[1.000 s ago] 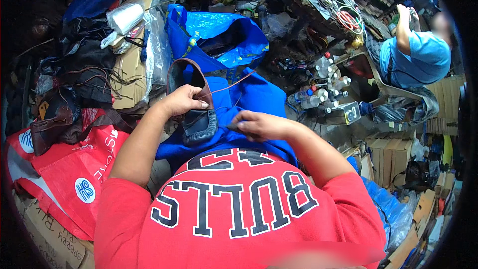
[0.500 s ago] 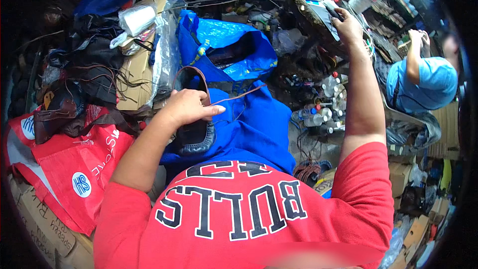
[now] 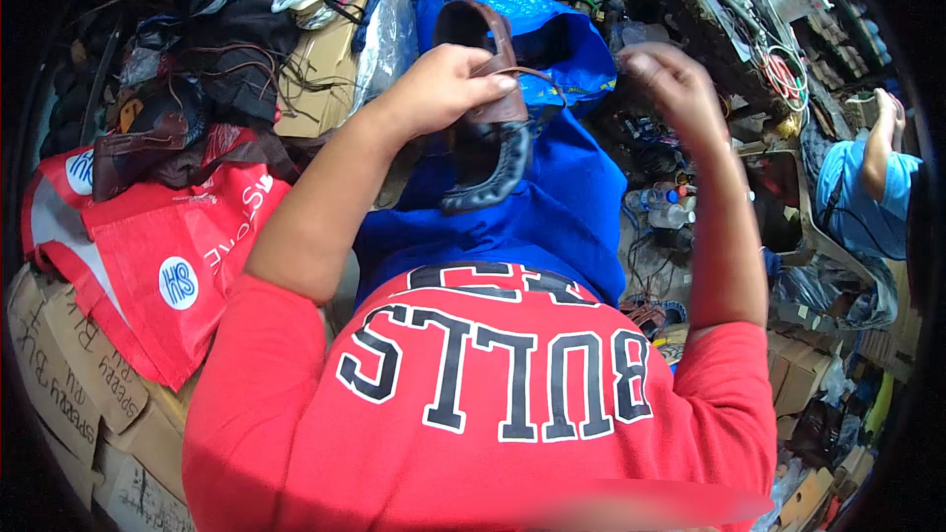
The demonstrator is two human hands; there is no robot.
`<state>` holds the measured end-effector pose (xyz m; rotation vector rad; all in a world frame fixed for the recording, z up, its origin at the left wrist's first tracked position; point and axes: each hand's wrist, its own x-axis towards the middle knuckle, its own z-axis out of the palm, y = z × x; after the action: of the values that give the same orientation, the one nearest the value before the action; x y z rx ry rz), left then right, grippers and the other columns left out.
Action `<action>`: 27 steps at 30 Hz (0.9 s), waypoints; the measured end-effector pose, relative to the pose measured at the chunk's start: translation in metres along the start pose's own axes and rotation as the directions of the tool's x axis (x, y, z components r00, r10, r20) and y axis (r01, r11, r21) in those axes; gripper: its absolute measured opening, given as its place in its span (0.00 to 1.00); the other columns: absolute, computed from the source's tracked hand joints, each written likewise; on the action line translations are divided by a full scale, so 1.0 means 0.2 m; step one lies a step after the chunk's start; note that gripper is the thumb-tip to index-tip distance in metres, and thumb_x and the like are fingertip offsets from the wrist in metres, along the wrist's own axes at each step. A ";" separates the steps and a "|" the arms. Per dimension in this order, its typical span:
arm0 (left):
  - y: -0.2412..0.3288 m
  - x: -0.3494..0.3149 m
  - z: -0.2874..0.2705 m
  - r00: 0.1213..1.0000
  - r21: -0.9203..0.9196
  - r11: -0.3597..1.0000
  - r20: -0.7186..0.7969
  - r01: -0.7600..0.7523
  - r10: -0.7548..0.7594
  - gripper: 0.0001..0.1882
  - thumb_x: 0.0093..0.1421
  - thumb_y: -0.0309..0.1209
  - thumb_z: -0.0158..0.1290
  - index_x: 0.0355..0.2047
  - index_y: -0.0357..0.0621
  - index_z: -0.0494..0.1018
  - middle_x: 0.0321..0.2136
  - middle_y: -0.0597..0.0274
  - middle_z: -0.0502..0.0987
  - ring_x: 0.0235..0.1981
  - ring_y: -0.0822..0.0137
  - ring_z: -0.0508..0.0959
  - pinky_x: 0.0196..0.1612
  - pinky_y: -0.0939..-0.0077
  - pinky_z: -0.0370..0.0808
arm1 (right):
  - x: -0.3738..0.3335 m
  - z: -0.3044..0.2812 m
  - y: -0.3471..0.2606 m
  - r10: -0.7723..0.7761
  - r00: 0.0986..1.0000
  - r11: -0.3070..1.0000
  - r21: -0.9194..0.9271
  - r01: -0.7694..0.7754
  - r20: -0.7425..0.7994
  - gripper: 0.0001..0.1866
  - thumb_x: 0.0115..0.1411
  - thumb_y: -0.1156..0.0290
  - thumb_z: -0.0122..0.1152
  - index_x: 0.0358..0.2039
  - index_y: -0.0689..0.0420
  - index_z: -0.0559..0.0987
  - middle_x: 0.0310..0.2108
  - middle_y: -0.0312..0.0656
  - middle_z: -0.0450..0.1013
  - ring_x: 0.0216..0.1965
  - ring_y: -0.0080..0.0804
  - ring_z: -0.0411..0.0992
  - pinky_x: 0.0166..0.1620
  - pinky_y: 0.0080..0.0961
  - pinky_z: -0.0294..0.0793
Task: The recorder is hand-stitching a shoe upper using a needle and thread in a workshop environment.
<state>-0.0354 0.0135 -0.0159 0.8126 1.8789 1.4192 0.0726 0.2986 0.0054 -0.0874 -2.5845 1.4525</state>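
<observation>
The left hand (image 3: 448, 89) is wrapped around a brown leather shoe with a thick black ridged rubber sole (image 3: 488, 138), fingers curled firmly over its upper — the shoe is lifted above the lap, toe pointing down toward the blue cloth (image 3: 552, 217) spread over the knees. The right hand (image 3: 675, 89) hovers just beside it, raised, its fingers loosely bent and half open; whether they pinch anything fine cannot be told. Behind the shoe lies a crinkled, glossy blue plastic bag (image 3: 562, 39). To the left, a red woven shopping bag with white round marks (image 3: 168, 246) lies slumped over corrugated cardboard boxes (image 3: 69, 355), below a heap of dark leather scraps and cords (image 3: 187, 89).
</observation>
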 end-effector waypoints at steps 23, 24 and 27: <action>-0.32 0.11 0.65 0.962 0.437 0.859 0.172 -0.268 0.213 0.20 0.56 0.47 0.54 0.37 0.41 0.76 0.29 0.51 0.78 0.33 0.59 0.79 0.38 0.67 0.72 | -0.94 0.10 0.22 0.208 0.976 0.055 0.997 0.050 -0.060 0.20 0.66 0.53 0.43 0.32 0.57 0.75 0.14 0.29 0.52 0.17 0.24 0.52 0.40 0.34 0.67; -0.34 0.14 0.64 0.973 0.470 0.854 0.151 -0.225 0.174 0.20 0.56 0.47 0.54 0.34 0.40 0.75 0.27 0.52 0.78 0.30 0.62 0.78 0.36 0.67 0.72 | -0.98 0.11 0.23 0.449 0.880 0.390 0.920 -0.036 -0.156 0.19 0.66 0.55 0.44 0.34 0.57 0.76 0.13 0.27 0.50 0.16 0.21 0.50 0.37 0.26 0.66; -0.40 0.12 0.64 0.794 0.601 0.680 -0.120 -0.419 0.595 0.20 0.53 0.47 0.57 0.31 0.41 0.74 0.30 0.55 0.74 0.34 0.57 0.74 0.37 0.67 0.70 | -1.01 0.15 0.23 0.517 0.854 0.781 0.380 -0.496 0.052 0.17 0.65 0.59 0.49 0.45 0.56 0.78 0.18 0.26 0.64 0.22 0.17 0.61 0.37 0.15 0.66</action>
<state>0.0436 0.0884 -0.1243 1.5935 2.4932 1.3800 0.2645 0.2694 -0.0742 -0.8180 -2.2702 2.0693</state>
